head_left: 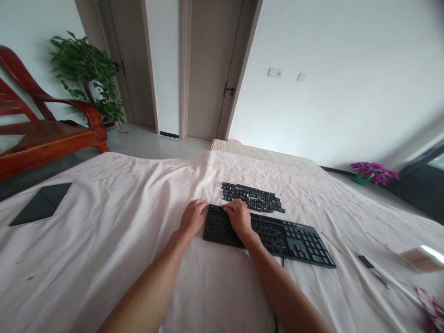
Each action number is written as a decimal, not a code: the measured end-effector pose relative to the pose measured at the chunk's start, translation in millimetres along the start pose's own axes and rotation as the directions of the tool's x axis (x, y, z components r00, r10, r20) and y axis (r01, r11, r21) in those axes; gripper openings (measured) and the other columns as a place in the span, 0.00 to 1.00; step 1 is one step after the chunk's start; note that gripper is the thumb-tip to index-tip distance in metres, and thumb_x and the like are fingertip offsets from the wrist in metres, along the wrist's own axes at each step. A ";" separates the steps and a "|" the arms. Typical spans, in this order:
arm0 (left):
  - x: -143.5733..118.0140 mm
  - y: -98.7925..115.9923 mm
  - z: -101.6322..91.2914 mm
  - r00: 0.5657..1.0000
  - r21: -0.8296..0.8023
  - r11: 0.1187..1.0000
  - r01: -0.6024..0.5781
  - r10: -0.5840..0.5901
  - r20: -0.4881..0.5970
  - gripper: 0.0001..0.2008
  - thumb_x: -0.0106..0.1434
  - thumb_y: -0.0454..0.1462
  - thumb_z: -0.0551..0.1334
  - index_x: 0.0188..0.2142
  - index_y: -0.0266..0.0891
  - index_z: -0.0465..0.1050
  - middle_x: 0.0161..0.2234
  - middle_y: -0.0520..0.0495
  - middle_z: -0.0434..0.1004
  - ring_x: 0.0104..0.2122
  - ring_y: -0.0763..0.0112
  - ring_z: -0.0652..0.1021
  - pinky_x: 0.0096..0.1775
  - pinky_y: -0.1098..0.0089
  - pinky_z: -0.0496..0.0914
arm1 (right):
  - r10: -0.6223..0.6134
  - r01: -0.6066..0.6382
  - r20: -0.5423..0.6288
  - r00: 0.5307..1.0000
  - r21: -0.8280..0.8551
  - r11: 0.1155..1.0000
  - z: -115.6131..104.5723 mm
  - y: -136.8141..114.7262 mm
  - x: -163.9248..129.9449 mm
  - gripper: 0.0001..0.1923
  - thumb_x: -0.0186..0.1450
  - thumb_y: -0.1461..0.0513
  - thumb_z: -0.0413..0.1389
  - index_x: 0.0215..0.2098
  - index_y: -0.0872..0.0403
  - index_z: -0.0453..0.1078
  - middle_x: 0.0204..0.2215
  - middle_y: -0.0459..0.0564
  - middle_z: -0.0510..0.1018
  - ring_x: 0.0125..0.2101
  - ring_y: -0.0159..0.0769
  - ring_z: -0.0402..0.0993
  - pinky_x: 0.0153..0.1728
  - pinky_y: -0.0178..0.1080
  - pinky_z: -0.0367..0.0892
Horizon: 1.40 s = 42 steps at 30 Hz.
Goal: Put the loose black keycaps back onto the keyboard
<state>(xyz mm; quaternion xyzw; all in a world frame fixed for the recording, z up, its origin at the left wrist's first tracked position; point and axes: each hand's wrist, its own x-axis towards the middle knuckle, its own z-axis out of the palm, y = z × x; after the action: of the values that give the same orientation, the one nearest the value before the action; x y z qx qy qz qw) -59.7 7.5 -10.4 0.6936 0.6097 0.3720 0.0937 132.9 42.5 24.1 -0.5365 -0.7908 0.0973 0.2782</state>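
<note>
Black keyboard (274,237) on bed (121,240), most left-side keycaps removed. Left hand (193,217) curled at keyboard's left edge, fingers together, gripping frame. Right hand (239,217) flat on bare sockets, fingers pressed down; any pinch not discernible. Loose keycaps (252,197) laid in rows just beyond keyboard. Dark tablet (42,202) well apart, far left.

Single head-worn camera looking forward and down over cloth-covered table (104,259), sitting near keyboard (277,236), facing doors (208,69).
</note>
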 end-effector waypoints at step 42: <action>-2.1 17.1 -1.7 0.975 -0.079 0.997 0.026 -0.043 -0.220 0.15 0.58 0.26 0.57 0.40 0.43 0.78 0.41 0.48 0.79 0.44 0.67 0.76 0.51 0.64 0.68 | 0.174 -0.178 0.040 0.984 0.222 0.959 -2.0 6.2 3.8 0.08 0.60 0.57 0.59 0.35 0.46 0.80 0.35 0.45 0.80 0.40 0.37 0.74 0.41 0.35 0.64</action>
<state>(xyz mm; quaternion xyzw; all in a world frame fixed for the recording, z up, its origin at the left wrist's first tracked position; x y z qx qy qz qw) -47.4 0.9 0.0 0.6331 0.6138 0.4680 0.0577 137.9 48.2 24.2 -0.5687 -0.7267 0.2157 0.3193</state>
